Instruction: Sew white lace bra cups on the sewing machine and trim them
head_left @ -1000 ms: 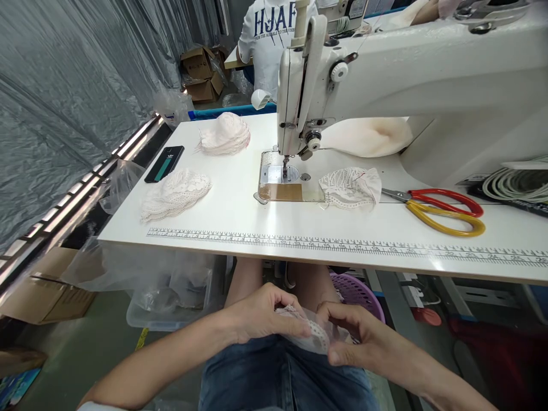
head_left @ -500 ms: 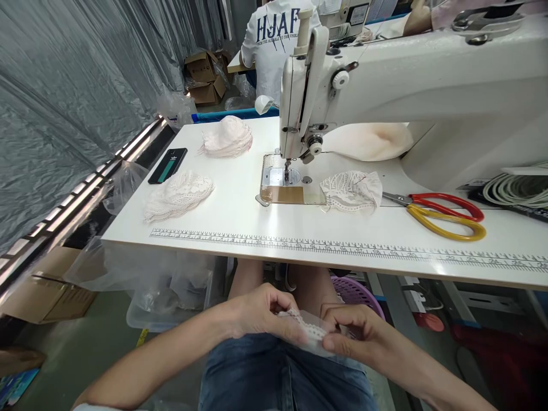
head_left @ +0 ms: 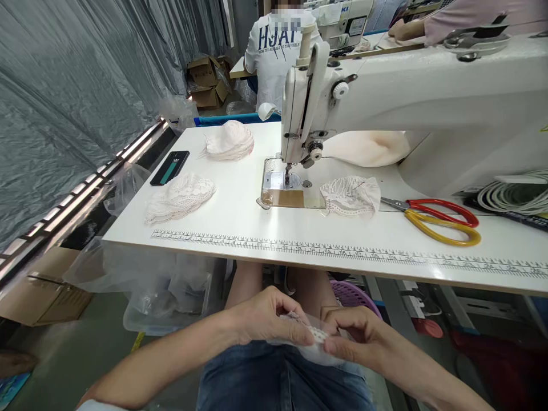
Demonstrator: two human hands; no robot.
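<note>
Over my lap, below the table edge, a small piece of white lace fabric is stretched between my two hands. My left hand pinches its left part between thumb and fingers. Thumb and curled fingers of my right hand grip the other end, close to the left fingertips. A scalloped lace border runs along the piece, with sheer cloth hanging below it. On the table above, another lace piece lies right of the needle plate of the white sewing machine.
Red-and-yellow scissors lie right of the machine's needle. Stacked lace pieces, a pale fabric stack and a phone occupy the table's left. A purple basket stands underneath. A person in a white shirt sits beyond.
My hands stay below the table, still gripping the lace piece. The left thumb has shifted slightly right, toward the right hand, and more sheer cloth shows below. The camera view has tilted slightly.
</note>
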